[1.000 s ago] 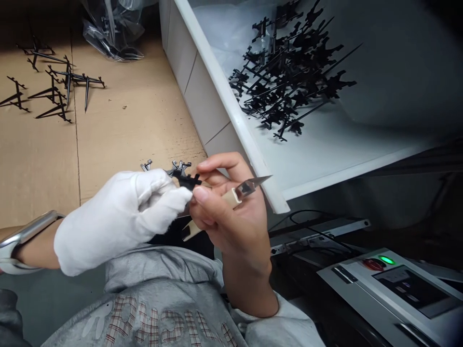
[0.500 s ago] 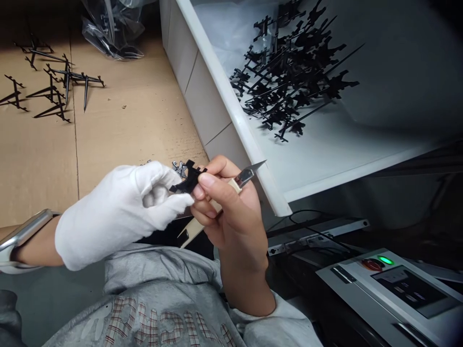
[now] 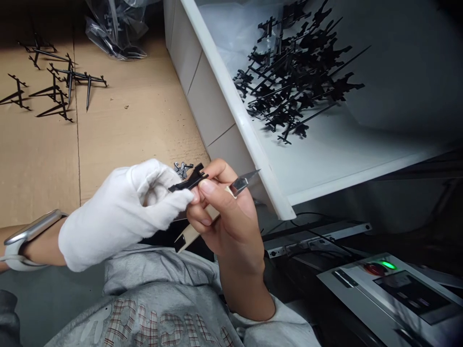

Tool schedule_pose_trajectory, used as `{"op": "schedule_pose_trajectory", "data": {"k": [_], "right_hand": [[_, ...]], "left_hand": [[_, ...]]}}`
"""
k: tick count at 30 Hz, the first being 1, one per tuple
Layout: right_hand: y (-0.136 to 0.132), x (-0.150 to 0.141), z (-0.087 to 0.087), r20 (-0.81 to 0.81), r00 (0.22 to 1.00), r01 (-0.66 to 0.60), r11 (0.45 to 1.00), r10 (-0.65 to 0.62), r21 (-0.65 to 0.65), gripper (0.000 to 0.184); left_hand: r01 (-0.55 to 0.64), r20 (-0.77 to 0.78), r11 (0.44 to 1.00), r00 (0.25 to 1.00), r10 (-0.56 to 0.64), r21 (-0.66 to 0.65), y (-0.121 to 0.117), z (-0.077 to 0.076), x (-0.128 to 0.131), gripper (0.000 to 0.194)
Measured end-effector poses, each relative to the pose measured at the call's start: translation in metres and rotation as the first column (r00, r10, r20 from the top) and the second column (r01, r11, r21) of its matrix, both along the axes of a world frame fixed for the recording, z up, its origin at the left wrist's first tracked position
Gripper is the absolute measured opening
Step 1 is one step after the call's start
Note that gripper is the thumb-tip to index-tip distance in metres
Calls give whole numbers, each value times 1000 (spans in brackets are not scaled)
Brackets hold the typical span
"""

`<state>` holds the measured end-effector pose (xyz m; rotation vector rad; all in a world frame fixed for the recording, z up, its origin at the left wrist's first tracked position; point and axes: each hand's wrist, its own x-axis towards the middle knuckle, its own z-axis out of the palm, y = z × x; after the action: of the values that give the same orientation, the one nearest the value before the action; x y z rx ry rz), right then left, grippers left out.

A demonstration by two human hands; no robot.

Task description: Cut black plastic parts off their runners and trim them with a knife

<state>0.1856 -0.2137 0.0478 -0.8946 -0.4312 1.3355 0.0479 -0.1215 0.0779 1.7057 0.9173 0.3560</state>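
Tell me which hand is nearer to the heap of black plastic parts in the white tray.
Right. The bare right hand sits just below the white tray holding the heap of black plastic parts; the gloved left hand lies farther left.

Black part [image 3: 188, 180] between both hands, knife [image 3: 217, 207] alongside

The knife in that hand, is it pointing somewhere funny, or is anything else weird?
A bit odd: the right hand holds the knife with its bare blade sticking out toward the white tray, while its fingertips also pinch the small black part. Only the left hand is gloved.
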Motion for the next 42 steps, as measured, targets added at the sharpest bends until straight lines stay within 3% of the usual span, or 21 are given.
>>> {"op": "schedule_pose_trajectory", "data": {"k": [8,10,13,15,17,19,21,22,23,28,32,35,37,40,42], "right_hand": [[2,-2,-3,11,1000,-9,1000,9,-5,31],[3,0,-5,62,998,-3,1000,5,-31,32],[4,6,-9,253,967,32,995,-6,-100,30],[3,11,-12,502,864,44,989,33,-142,23],[2,13,-15,743,656,7,984,128,-176,13],[4,13,-17,870,442,-48,974,218,-219,13],[8,9,-18,911,304,-82,960,280,-267,21],[11,7,-18,918,254,-89,953,304,-291,23],[15,4,-17,922,209,-93,945,327,-314,24],[30,-8,-9,899,2,-60,897,439,-438,13],[36,-12,-9,881,-65,-51,880,468,-472,15],[37,-8,-12,900,-16,-67,897,436,-436,14],[35,-3,-13,910,61,-99,909,411,-404,11],[29,7,-10,905,194,-165,922,379,-350,16],[24,12,-7,905,260,-197,936,337,-292,18]], "left_hand": [[-61,-32,993,998,58,-106,3,4,6,20],[-55,-56,997,997,52,-45,13,7,8,21],[-50,-188,976,978,90,212,42,6,7,26],[17,-377,932,917,130,362,67,1,3,27],[117,-516,850,833,198,514,89,-5,-3,30],[322,-650,704,714,258,633,101,-9,-8,41],[547,-758,545,577,305,636,103,-9,-11,59],[623,-791,490,524,316,609,101,-8,-11,67],[669,-818,470,484,312,576,98,-5,-11,71],[705,-878,540,453,156,460,91,9,-14,59],[685,-867,545,458,196,484,98,12,-21,60],[628,-804,548,576,150,552,99,10,-19,42],[582,-738,639,674,-32,504,92,9,-15,39],[515,-558,817,770,-308,260,76,5,-9,38],[409,-404,904,852,-332,122,69,1,-7,28]]}}
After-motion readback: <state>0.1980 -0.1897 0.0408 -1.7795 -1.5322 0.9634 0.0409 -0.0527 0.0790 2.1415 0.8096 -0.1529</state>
